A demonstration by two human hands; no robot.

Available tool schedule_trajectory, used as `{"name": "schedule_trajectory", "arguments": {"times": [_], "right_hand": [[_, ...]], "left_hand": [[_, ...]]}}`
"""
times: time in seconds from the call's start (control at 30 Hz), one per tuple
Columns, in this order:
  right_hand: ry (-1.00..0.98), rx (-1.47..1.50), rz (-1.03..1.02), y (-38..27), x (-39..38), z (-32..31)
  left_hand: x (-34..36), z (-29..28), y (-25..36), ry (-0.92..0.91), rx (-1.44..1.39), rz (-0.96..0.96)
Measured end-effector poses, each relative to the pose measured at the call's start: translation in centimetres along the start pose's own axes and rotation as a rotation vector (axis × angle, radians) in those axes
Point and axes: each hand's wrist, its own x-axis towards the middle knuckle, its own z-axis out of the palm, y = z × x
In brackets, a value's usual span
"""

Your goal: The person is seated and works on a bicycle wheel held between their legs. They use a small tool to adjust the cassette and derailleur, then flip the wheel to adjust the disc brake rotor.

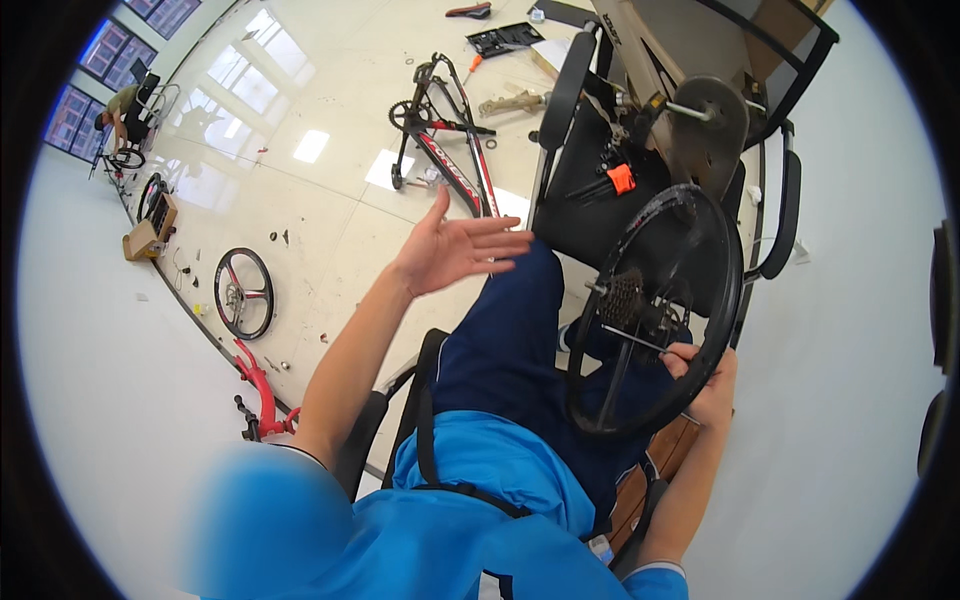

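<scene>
A black bicycle wheel [730, 300] with thick spokes stands tilted between my legs, leaning toward the black chair in front. On its hub sits a dark cassette of stacked sprockets [625, 297]. My right hand [708, 382] is closed at the wheel's near right rim, pinching a thin metal rod [632, 339] that points left across the wheel, below the cassette. Whether the rod touches the hub I cannot tell. My left hand [462, 250] hangs in the air left of the wheel, fingers stretched out, holding nothing.
A black chair [570, 215] ahead bears tools with an orange part [621, 179]. On the floor lie a black-red bicycle frame [450, 165], another wheel [244, 293], a red frame [262, 390] and an open tool case [503, 40]. Another person [120, 105] bends over a bicycle far left.
</scene>
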Motion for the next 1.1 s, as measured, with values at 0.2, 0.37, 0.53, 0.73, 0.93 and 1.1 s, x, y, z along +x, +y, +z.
{"name": "schedule_trajectory", "arguments": {"times": [0.2,0.37,0.53,0.73,0.93,1.1], "right_hand": [[-0.076,-0.08,-0.016,-1.6,0.6,-0.1],[0.04,-0.252,-0.141,-3.3,0.3,1.5],[-0.038,-0.37,-0.325,-4.4,0.3,6.0],[0.091,-0.01,0.038,-1.0,0.4,1.3],[0.052,-0.176,0.08,4.0,1.5,0.5],[-0.031,-0.068,0.076,4.1,2.3,1.0]], "left_hand": [[0.3,4.1,-0.1,-0.136,-0.138,0.018],[-0.8,9.9,-1.9,0.0,0.763,0.229],[-2.1,16.2,-4.3,0.114,0.942,0.352],[-2.6,14.6,-5.6,0.612,0.913,0.31],[-1.3,14.3,-5.6,0.6,0.916,0.414],[-1.1,14.3,-6.3,0.639,0.909,0.464]]}}
